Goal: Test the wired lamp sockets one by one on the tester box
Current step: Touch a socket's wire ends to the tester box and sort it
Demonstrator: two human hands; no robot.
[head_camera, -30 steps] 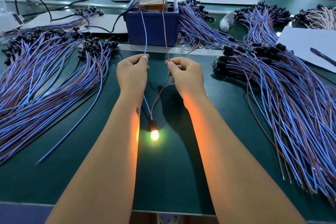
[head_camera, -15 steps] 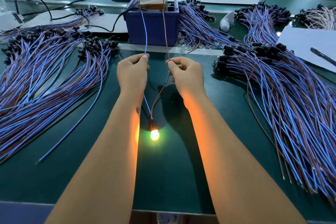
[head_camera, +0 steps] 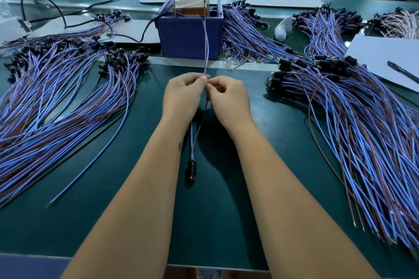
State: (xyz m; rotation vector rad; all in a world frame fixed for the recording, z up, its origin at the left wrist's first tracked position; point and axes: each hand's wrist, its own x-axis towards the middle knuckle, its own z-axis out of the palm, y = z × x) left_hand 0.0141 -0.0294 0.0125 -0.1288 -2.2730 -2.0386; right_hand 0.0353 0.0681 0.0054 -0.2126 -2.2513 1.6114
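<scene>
Head view: your left hand (head_camera: 181,97) and right hand (head_camera: 229,99) meet at the fingertips over the green table (head_camera: 90,210), each pinching the wires (head_camera: 205,52) of one lamp socket (head_camera: 191,169) between thumb and forefinger, the other fingers curled. Above your fingers the blue and brown wires run together as a close pair up to the blue tester box (head_camera: 189,38), ending at its top edge by the right upright pin; whether they touch the pin you cannot tell. Below your hands the same pair hangs between your forearms down to the black socket, which lies on the table just beside your left forearm, its bulb showing only a faint orange glow. To your left a fanned bundle of wired sockets (head_camera: 56,102) lies with its black ends near the box; to your right a larger pile (head_camera: 353,124) spreads toward the table edge. A white sheet (head_camera: 381,56) with a pen (head_camera: 402,72) on it lies at far right
</scene>
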